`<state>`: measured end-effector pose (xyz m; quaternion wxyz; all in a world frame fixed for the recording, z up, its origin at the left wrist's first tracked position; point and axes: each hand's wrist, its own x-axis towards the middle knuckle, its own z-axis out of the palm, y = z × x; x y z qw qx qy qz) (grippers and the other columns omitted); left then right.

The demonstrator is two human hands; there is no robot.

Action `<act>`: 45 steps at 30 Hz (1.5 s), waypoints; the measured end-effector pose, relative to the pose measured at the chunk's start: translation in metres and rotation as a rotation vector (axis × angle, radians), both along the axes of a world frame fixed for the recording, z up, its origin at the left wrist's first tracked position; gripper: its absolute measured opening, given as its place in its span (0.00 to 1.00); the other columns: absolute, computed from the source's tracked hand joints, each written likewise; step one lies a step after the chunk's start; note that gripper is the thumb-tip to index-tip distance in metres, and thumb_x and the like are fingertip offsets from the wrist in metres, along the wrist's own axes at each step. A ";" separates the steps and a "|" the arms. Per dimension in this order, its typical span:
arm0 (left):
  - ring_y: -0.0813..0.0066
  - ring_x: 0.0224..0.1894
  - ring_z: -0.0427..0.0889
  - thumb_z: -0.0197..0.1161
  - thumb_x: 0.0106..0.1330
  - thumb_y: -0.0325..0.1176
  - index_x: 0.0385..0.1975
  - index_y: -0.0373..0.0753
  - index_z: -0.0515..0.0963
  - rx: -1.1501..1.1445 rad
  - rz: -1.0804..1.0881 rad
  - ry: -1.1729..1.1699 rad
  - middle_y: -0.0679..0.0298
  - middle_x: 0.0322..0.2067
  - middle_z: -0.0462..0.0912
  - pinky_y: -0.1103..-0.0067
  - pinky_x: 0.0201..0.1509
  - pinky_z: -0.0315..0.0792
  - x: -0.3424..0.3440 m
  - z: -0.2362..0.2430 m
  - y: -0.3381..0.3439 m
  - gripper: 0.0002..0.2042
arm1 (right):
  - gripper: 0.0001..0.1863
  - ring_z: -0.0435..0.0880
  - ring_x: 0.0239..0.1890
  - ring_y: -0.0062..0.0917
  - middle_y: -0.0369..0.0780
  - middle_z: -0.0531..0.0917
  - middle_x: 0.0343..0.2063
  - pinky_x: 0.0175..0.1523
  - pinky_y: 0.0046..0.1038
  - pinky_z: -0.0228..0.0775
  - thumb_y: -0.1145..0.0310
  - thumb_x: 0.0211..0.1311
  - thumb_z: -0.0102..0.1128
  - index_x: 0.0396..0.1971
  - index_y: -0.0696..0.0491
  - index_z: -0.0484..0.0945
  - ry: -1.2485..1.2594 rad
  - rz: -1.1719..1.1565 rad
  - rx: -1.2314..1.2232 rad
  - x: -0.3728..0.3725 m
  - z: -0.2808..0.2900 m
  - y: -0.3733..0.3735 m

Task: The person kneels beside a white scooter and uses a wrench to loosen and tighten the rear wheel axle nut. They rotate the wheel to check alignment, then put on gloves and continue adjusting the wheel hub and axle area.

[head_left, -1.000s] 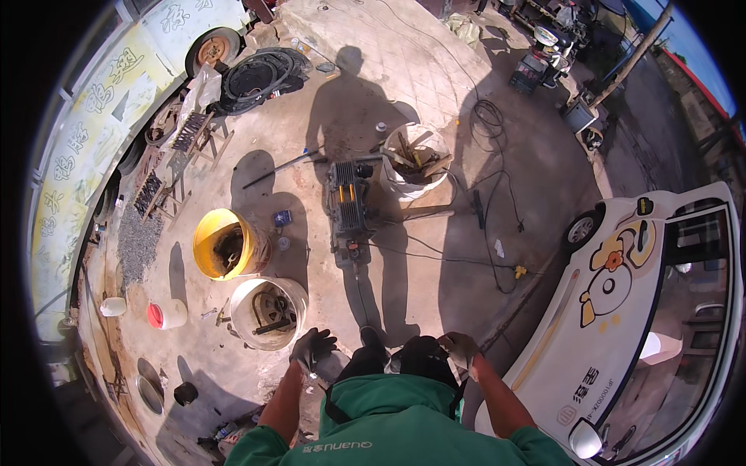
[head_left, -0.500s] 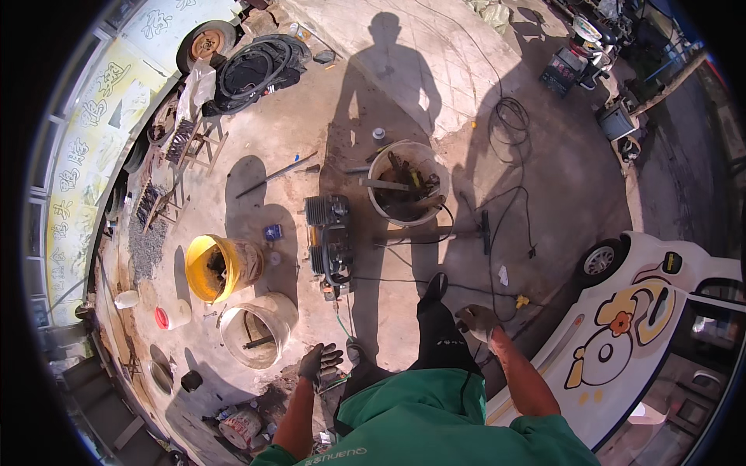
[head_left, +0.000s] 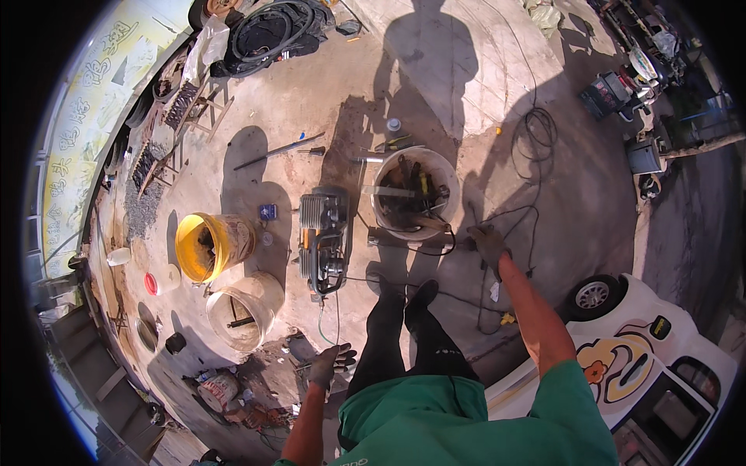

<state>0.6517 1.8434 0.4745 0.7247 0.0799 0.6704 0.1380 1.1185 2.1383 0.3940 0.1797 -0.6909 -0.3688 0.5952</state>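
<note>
My left hand, in a dark-palmed work glove, hangs over the ground at lower centre, fingers apart and nothing in it. Stretched forward, my right hand wears a similar glove; its fingers look loosely extended. Beneath it is the end of a long-handled tool on the concrete, partly hidden; I cannot tell if they touch. Just beyond stands a white bucket of dark, dirty tools, a flat metal bar across its rim. Left of that bucket lies a small engine-like machine with metal fins and an orange strip.
A yellow bucket, a dirty white bucket and a red-lidded jar stand to the left. A black cable loops across the floor at right. The white vehicle fills the lower right; coiled black hose lies at the far left.
My feet have come together nearer the white bucket. My right hand has moved forward from beside my leg to over the tool's end. My left hand has shifted slightly right and down in the picture.
</note>
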 end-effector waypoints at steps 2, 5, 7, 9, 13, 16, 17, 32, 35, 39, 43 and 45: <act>0.71 0.49 0.88 0.48 0.77 0.56 0.64 0.42 0.78 0.027 0.017 -0.014 0.61 0.53 0.88 0.72 0.52 0.76 -0.007 -0.013 0.007 0.28 | 0.18 0.86 0.31 0.21 0.40 0.88 0.33 0.39 0.26 0.79 0.59 0.71 0.58 0.46 0.60 0.83 -0.042 -0.055 -0.058 -0.005 -0.015 0.015; 0.72 0.50 0.87 0.48 0.77 0.57 0.64 0.41 0.78 0.068 0.002 -0.068 0.61 0.54 0.88 0.73 0.53 0.74 -0.016 -0.048 0.030 0.29 | 0.25 0.90 0.40 0.29 0.43 0.89 0.39 0.51 0.30 0.81 0.55 0.68 0.59 0.52 0.60 0.81 -0.160 -0.039 -0.089 -0.008 -0.037 0.047; 0.73 0.48 0.87 0.49 0.78 0.56 0.62 0.41 0.80 0.073 -0.019 -0.037 0.61 0.52 0.88 0.75 0.53 0.73 -0.012 -0.072 0.052 0.28 | 0.27 0.88 0.47 0.34 0.45 0.89 0.44 0.55 0.32 0.79 0.53 0.68 0.60 0.57 0.59 0.80 -0.406 0.152 0.070 -0.011 -0.052 0.071; 0.77 0.47 0.87 0.53 0.79 0.51 0.59 0.42 0.82 0.079 0.010 -0.012 0.63 0.51 0.89 0.79 0.51 0.71 -0.005 -0.092 0.084 0.22 | 0.32 0.84 0.55 0.40 0.49 0.86 0.51 0.61 0.36 0.75 0.51 0.67 0.61 0.62 0.58 0.77 -0.570 0.260 0.156 -0.018 -0.070 0.097; 0.75 0.46 0.87 0.59 0.78 0.47 0.58 0.39 0.83 0.321 -0.124 0.082 0.63 0.47 0.90 0.81 0.53 0.74 0.033 -0.117 0.169 0.20 | 0.37 0.77 0.66 0.45 0.53 0.78 0.63 0.70 0.40 0.69 0.49 0.65 0.60 0.69 0.55 0.70 -0.746 0.358 0.153 -0.026 -0.112 0.165; 0.69 0.42 0.88 0.61 0.77 0.46 0.52 0.43 0.87 0.416 -0.272 0.295 0.56 0.40 0.90 0.78 0.49 0.77 0.070 -0.116 0.237 0.16 | 0.37 0.76 0.67 0.44 0.52 0.78 0.64 0.70 0.40 0.69 0.48 0.66 0.61 0.69 0.55 0.69 -0.715 0.471 0.228 -0.038 -0.157 0.214; 0.64 0.41 0.88 0.61 0.76 0.46 0.51 0.43 0.87 0.518 -0.341 0.336 0.54 0.39 0.89 0.76 0.48 0.77 0.080 -0.116 0.258 0.16 | 0.37 0.76 0.67 0.43 0.51 0.78 0.63 0.70 0.39 0.68 0.48 0.67 0.61 0.69 0.55 0.69 -0.681 0.506 0.236 -0.039 -0.172 0.216; 0.56 0.37 0.87 0.69 0.64 0.42 0.42 0.41 0.88 1.017 -0.894 0.813 0.56 0.31 0.87 0.66 0.42 0.78 0.164 -0.197 0.464 0.13 | 0.21 0.85 0.52 0.46 0.46 0.85 0.51 0.57 0.45 0.77 0.59 0.73 0.54 0.63 0.41 0.75 -0.709 0.253 0.427 -0.057 -0.230 0.206; 0.62 0.40 0.90 0.66 0.63 0.47 0.34 0.45 0.90 0.725 -1.458 0.890 0.60 0.35 0.90 0.67 0.42 0.81 0.171 -0.213 0.488 0.14 | 0.20 0.85 0.50 0.45 0.46 0.85 0.48 0.55 0.46 0.77 0.59 0.72 0.55 0.62 0.42 0.76 -0.695 0.238 0.466 -0.058 -0.228 0.207; 0.70 0.42 0.91 0.65 0.64 0.40 0.37 0.50 0.91 0.380 -1.885 0.804 0.69 0.37 0.92 0.73 0.39 0.79 0.189 -0.226 0.505 0.09 | 0.19 0.85 0.49 0.44 0.45 0.86 0.47 0.54 0.46 0.77 0.59 0.72 0.55 0.60 0.42 0.77 -0.706 0.243 0.474 -0.057 -0.230 0.207; 0.67 0.46 0.91 0.66 0.64 0.38 0.41 0.49 0.91 0.283 -2.014 0.706 0.67 0.41 0.92 0.72 0.41 0.81 0.195 -0.238 0.508 0.10 | 0.19 0.85 0.49 0.44 0.45 0.86 0.46 0.53 0.47 0.77 0.59 0.72 0.55 0.60 0.41 0.77 -0.720 0.242 0.489 -0.058 -0.232 0.207; 0.65 0.48 0.91 0.66 0.63 0.37 0.43 0.48 0.91 0.262 -2.028 0.622 0.65 0.43 0.92 0.71 0.43 0.82 0.197 -0.249 0.501 0.11 | 0.19 0.85 0.48 0.44 0.45 0.86 0.46 0.53 0.47 0.77 0.59 0.72 0.55 0.60 0.41 0.77 -0.728 0.243 0.465 -0.058 -0.232 0.208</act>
